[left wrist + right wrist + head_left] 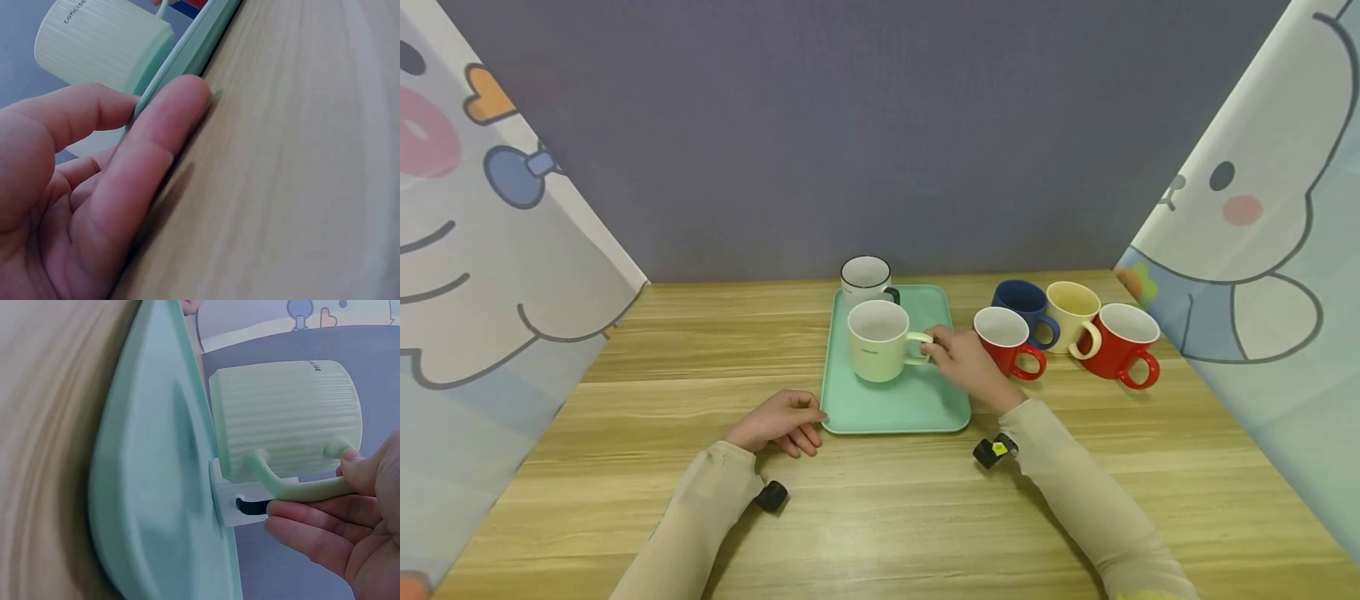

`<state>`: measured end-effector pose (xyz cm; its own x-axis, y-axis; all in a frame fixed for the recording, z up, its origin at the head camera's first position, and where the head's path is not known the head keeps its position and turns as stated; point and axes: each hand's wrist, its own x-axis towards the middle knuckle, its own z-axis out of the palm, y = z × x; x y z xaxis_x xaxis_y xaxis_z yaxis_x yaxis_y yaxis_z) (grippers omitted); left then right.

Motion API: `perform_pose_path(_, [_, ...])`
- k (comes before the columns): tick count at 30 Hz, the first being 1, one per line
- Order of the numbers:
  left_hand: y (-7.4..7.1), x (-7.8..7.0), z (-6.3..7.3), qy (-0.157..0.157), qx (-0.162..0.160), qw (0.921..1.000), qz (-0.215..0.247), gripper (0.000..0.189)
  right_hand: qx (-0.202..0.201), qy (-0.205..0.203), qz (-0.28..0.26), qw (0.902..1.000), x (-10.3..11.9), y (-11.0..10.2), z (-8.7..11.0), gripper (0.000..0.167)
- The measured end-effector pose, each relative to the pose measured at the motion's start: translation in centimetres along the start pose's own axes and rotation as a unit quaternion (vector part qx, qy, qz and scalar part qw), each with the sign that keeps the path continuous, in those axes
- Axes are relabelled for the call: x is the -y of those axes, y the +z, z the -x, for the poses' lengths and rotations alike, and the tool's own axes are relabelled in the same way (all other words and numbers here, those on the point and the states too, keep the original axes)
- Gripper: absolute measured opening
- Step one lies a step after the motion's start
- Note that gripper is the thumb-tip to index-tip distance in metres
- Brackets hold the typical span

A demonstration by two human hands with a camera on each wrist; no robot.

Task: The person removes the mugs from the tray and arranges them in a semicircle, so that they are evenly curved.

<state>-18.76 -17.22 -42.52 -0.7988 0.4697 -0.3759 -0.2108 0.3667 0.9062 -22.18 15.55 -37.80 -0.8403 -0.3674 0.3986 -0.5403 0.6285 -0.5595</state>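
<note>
My right hand point(964, 360) pinches the handle of a pale green ribbed mug point(287, 419) between thumb and fingers. Upright, the mug hangs close over the mint green tray point(925, 412); "concise" is printed near its rim. Behind it, a white mug point(866, 282) with a black rim and dark handle stands at the tray's far left corner, partly hidden. At the near left corner, my left hand point(782, 421) pinches the tray's rim, its thumb on top and a finger along the outer side, seen close in the left wrist view.
Right of the tray, a red mug point(1000, 329), a blue mug point(1021, 298), a cream mug point(1072, 308) and a second red mug point(1116, 342) stand grouped on the wooden table point(880, 517). A grey panel point(880, 142) rises behind; cartoon-printed sheets flank both sides.
</note>
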Motion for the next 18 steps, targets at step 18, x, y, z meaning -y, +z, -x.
perform_pose_path(18, [0.0, -0.6, 0.5, 0.01, 0.001, 0.9999, -0.005, 0.019, -0.065, -0.004, -0.003, 0.9979, 0.5, -4.3, 1.3, 0.007])
